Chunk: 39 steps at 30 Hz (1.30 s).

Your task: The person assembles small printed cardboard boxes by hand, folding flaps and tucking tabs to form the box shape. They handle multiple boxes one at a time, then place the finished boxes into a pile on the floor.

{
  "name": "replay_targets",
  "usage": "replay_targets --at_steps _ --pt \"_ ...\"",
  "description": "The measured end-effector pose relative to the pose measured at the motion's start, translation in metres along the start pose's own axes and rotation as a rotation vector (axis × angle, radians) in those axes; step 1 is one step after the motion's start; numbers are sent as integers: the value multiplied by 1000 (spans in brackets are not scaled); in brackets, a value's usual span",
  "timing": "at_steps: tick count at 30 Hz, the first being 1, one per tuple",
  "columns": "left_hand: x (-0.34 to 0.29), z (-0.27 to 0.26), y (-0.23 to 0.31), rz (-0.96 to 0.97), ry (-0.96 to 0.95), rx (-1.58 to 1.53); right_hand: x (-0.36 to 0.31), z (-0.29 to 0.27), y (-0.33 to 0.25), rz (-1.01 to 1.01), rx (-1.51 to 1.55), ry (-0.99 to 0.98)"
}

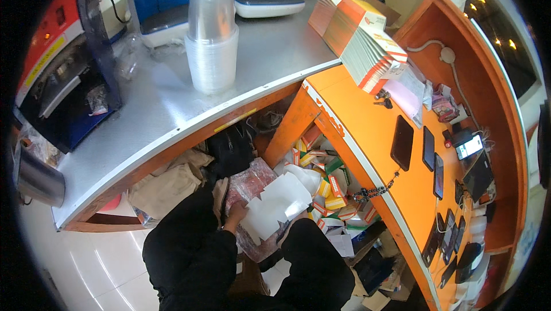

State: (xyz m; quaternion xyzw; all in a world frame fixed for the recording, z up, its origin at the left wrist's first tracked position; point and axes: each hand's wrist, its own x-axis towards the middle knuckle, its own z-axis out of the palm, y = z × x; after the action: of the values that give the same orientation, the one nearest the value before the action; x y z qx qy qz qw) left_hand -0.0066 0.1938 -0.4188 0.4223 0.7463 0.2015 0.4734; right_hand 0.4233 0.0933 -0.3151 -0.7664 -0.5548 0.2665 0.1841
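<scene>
So your left hand point(235, 217) is pinched on the left edge of that flat white die-cut carton blank point(275, 208), which is just past your knees, above a plastic-wrapped reddish bundle point(243, 186). Your right hand point(300, 217) is mostly hidden by the blank's right edge, can't tell its grip. Small cartons point(336, 202) are heaped right beside, near the orange desk point(367, 133).
</scene>
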Motion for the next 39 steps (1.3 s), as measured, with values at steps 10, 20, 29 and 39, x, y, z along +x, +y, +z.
replay_targets --at_steps 10,20,29,39 --pt "-128 -111 139 79 -186 -1048 -65 -131 -218 -458 471 324" --pt "-279 -209 196 310 -332 -977 -112 -142 -366 -1334 69 290" --pt "-348 -215 260 1132 566 -72 -93 -136 -386 -1154 440 303" --pt "-286 -145 280 981 774 -251 -77 -97 -380 -694 849 97"
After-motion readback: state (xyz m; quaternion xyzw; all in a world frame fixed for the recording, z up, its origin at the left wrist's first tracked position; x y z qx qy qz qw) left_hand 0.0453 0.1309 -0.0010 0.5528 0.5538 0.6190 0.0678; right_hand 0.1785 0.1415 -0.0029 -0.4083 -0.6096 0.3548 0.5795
